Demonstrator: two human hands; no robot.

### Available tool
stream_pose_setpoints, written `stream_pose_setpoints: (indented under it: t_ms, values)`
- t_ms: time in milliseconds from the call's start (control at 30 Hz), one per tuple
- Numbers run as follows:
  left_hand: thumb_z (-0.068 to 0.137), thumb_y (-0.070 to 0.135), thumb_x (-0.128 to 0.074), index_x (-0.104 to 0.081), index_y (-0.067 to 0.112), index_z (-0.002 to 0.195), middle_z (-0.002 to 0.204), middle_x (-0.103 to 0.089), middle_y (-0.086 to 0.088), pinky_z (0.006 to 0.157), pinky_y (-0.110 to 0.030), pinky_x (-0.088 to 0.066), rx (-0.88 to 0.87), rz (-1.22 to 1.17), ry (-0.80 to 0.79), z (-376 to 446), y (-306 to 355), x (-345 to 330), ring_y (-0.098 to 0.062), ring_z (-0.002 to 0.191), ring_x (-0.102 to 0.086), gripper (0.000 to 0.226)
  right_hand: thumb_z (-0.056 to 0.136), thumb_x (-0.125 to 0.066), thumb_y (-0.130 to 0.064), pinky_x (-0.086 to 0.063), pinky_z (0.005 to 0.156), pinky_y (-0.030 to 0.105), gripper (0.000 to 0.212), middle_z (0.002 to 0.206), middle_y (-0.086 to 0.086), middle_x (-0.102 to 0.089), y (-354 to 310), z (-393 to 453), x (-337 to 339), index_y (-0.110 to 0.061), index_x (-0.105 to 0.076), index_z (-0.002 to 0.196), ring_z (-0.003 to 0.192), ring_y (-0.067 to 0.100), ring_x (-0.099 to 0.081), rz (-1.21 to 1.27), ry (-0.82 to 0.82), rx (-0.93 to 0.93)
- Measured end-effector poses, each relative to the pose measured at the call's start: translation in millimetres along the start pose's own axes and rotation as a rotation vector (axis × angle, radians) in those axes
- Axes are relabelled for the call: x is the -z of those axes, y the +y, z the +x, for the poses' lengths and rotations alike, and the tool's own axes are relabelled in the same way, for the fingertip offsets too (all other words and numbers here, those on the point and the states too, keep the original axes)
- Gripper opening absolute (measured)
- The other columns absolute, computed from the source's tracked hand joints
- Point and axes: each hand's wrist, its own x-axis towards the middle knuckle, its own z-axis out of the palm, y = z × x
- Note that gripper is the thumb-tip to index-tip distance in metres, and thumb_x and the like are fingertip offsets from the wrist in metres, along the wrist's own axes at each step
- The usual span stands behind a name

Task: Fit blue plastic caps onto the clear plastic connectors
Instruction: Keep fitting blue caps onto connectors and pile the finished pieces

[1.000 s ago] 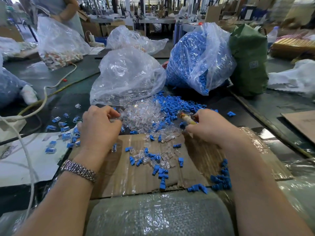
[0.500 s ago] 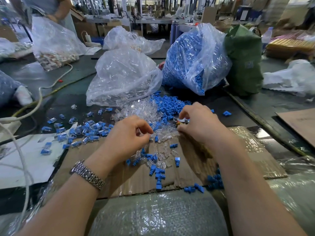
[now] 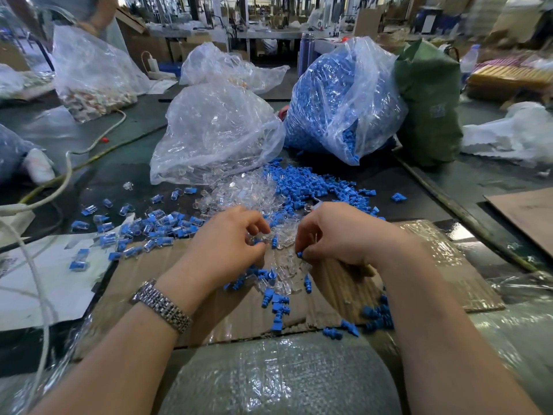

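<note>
Fingers curled on both sides, I work over the cardboard sheet (image 3: 209, 313). My left hand (image 3: 221, 247) pinches a clear connector (image 3: 263, 235) between thumb and forefinger; its long axis looks to lie roughly level, pointing across toward my right hand (image 3: 341, 235), though the glare makes the exact tilt hard to read. My right hand pinches a blue cap (image 3: 299, 254) at its fingertips, only the end of it showing, aimed left toward the connector; the two pieces are near each other but apart. Just beyond my knuckles lies the loose heap of clear connectors (image 3: 239, 196), and beside it to the right the spill of blue caps (image 3: 311, 184). Under and between my wrists more caps (image 3: 278, 307) lie scattered at all angles. Off to my left, finished capped pieces (image 3: 155, 226) are strewn about. Farther ahead stand a clear bag (image 3: 215, 130) and a bag of blue caps (image 3: 338, 100). A metal watch (image 3: 161, 307) sits on my left wrist
</note>
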Motion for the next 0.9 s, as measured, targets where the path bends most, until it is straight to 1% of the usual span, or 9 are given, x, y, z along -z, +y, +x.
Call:
stream_pose_setpoints:
  t_ms: [100, 200, 300, 400, 533, 600, 700, 833, 900]
  values:
    - [0.090, 0.027, -0.072, -0.063, 0.036, 0.092, 0.091, -0.058, 0.018, 0.072, -0.018, -0.051, -0.007, -0.015, 0.007, -1, 2, 0, 0.004, 0.079, -0.055, 0.013, 0.088, -0.074, -0.023, -0.045, 0.066, 0.019, 0.012, 0.082, -0.017, -0.064, 1, 2, 0, -0.033, -0.070, 0.083, 0.078, 0.000, -0.059, -0.005, 0.020, 0.000]
    - [0.089, 0.021, -0.073, -0.067, 0.032, 0.097, 0.087, -0.065, 0.015, 0.068, -0.015, -0.050, 0.007, -0.086, 0.023, -1, 2, 2, 0.002, 0.076, -0.060, 0.015, 0.090, -0.070, -0.023, -0.049, 0.075, 0.024, 0.009, 0.089, -0.016, -0.065, 3, 2, 2, -0.032, -0.069, 0.088, 0.083, 0.002, -0.061, 0.021, 0.061, -0.020]
    - [0.089, 0.020, -0.076, -0.068, 0.032, 0.095, 0.087, -0.068, 0.013, 0.074, -0.019, -0.055, 0.037, -0.146, -0.005, -1, 2, 3, 0.001, 0.079, -0.064, 0.016, 0.091, -0.069, -0.021, -0.045, 0.067, 0.020, 0.013, 0.088, -0.017, -0.064, 3, 1, 3, -0.034, -0.068, 0.088, 0.083, 0.003, -0.061, 0.050, 0.085, -0.022]
    - [0.089, 0.020, -0.076, -0.072, 0.028, 0.099, 0.087, -0.071, 0.011, 0.071, -0.012, -0.053, 0.045, -0.260, 0.027, -2, 5, 5, 0.001, 0.078, -0.066, 0.013, 0.091, -0.073, -0.024, -0.040, 0.061, 0.013, 0.010, 0.081, -0.018, -0.065, 3, 0, 4, -0.033, -0.072, 0.087, 0.074, -0.005, -0.060, 0.102, 0.158, -0.011]
    - [0.093, 0.022, -0.070, -0.073, 0.029, 0.106, 0.086, -0.076, 0.015, 0.062, -0.009, -0.051, 0.073, -0.539, 0.051, -2, 6, 13, 0.005, 0.071, -0.069, 0.014, 0.089, -0.077, -0.028, -0.041, 0.062, 0.009, 0.004, 0.076, -0.017, -0.070, 1, -1, 6, -0.031, -0.078, 0.090, 0.065, -0.009, -0.061, 0.261, 0.288, 0.035]
    - [0.097, 0.016, -0.064, -0.070, 0.021, 0.108, 0.092, -0.078, 0.008, 0.066, -0.015, -0.055, 0.129, -0.728, 0.026, -2, 7, 15, -0.008, 0.081, -0.073, 0.014, 0.090, -0.077, -0.023, -0.045, 0.064, 0.008, 0.006, 0.073, -0.015, -0.072, 0, -2, 8, -0.028, -0.080, 0.091, 0.066, -0.008, -0.063, 0.361, 0.357, 0.080]
    - [0.098, 0.007, -0.058, -0.067, 0.006, 0.111, 0.098, -0.078, -0.011, 0.073, -0.023, -0.060, 0.198, -1.046, -0.038, -2, 7, 18, -0.022, 0.089, -0.075, 0.016, 0.088, -0.079, -0.021, -0.053, 0.072, 0.013, 0.005, 0.075, -0.013, -0.075, -2, -5, 9, -0.023, -0.080, 0.091, 0.071, -0.002, -0.068, 0.486, 0.430, 0.133]
    - [0.083, 0.009, -0.065, -0.060, -0.002, 0.116, 0.109, -0.075, -0.020, 0.076, -0.026, -0.061, 0.218, -1.369, -0.080, -3, 8, 23, -0.025, 0.093, -0.075, 0.035, 0.084, -0.081, -0.014, -0.058, 0.072, 0.026, 0.006, 0.071, -0.004, -0.073, -7, -5, 11, -0.016, -0.076, 0.084, 0.066, 0.007, -0.067, 0.612, 0.473, 0.218]
    - [0.084, 0.008, -0.065, -0.059, -0.001, 0.117, 0.113, -0.074, -0.021, 0.078, -0.028, -0.062, 0.230, -1.455, -0.086, -3, 9, 24, -0.025, 0.094, -0.076, 0.035, 0.086, -0.080, -0.013, -0.058, 0.073, 0.028, 0.006, 0.071, 0.000, -0.073, -8, -6, 11, -0.014, -0.074, 0.084, 0.066, 0.011, -0.067, 0.643, 0.485, 0.243]
